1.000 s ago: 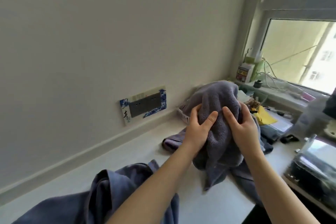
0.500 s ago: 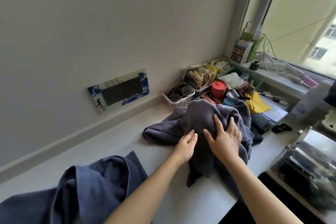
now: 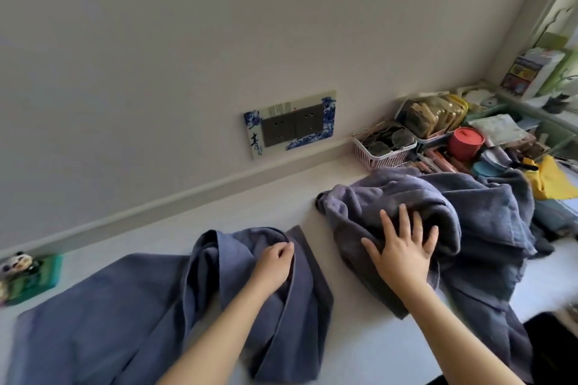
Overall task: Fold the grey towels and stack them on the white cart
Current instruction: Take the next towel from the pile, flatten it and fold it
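Two heaps of grey towel lie on a white surface (image 3: 275, 203) along the wall. The rumpled left towel (image 3: 125, 306) spreads toward the near left edge. My left hand (image 3: 273, 262) grips a raised fold near its upper right corner, fingers curled over the cloth. The right pile (image 3: 481, 228) is bunched and crumpled, with several layers draped over the near edge. My right hand (image 3: 402, 248) rests flat on that pile with its fingers spread. No white cart can be made out.
A pink basket (image 3: 380, 147), a tray of pouches (image 3: 434, 116), a red tub (image 3: 466, 142) and a yellow item (image 3: 552, 180) crowd the far right corner. A socket plate (image 3: 291, 123) is on the wall. A green panda box (image 3: 28, 278) stands at the left.
The lifted towel came down onto the right pile. My left hand left it and moved left onto the other towel. The view swung left and down.
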The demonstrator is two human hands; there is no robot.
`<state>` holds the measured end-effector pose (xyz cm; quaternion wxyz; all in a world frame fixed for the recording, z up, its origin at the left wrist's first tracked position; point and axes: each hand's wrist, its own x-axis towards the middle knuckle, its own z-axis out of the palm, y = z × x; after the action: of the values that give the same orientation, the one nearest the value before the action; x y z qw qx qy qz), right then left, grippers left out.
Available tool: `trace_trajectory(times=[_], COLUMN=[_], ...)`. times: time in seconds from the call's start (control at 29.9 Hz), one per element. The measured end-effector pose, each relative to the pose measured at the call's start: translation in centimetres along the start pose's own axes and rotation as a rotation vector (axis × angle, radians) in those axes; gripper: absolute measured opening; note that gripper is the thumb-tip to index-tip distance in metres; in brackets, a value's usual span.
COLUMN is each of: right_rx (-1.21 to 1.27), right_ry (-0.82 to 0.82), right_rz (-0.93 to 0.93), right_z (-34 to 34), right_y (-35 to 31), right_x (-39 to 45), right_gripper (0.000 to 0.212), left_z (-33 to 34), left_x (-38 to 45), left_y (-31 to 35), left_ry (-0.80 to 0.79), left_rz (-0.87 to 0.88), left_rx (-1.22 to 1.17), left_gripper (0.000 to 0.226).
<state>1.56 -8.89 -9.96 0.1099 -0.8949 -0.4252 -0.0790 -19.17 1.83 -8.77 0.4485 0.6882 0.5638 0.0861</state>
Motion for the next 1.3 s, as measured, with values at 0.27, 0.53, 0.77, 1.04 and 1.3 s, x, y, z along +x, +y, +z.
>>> trace_trajectory(times=[0.27, 0.53, 0.77, 1.04, 1.3], right_rx=[-0.117, 0.018, 0.798, 1.416, 1.202], right_ry=[-0.353, -0.048, -0.574, -0.802, -0.739], right_rz=[-0.097, -0.206, -0.090, 0.279, -0.101], right_z=[4.0, 2.8, 1.2, -1.0, -5.7], right_y=[-0.2, -2.8, -7.4, -11.7, -11.9], right_x=[-1.0, -1.8, -5.2, -6.0, -7.0], right_gripper=[0.087, 0.055, 0.035, 0.064, 0.059], left_z=[1.5, 2.7, -0.3, -4.8, -10.8], left_x=[0.9, 0.5, 0.1, -3.0, -4.5], left_y=[-1.9, -2.7, -2.2, 1.4, 4.2], left_ry=[-0.116, -0.027, -0.122, -0.107, 0.023], left_rz=[-0.043, -0.057, -0.193, -0.086, -0.038], left_rx=[0.010, -0.111, -0.706, -1.198, -1.421], left_gripper=[0.043, 0.061, 0.040, 0.015, 0.018])
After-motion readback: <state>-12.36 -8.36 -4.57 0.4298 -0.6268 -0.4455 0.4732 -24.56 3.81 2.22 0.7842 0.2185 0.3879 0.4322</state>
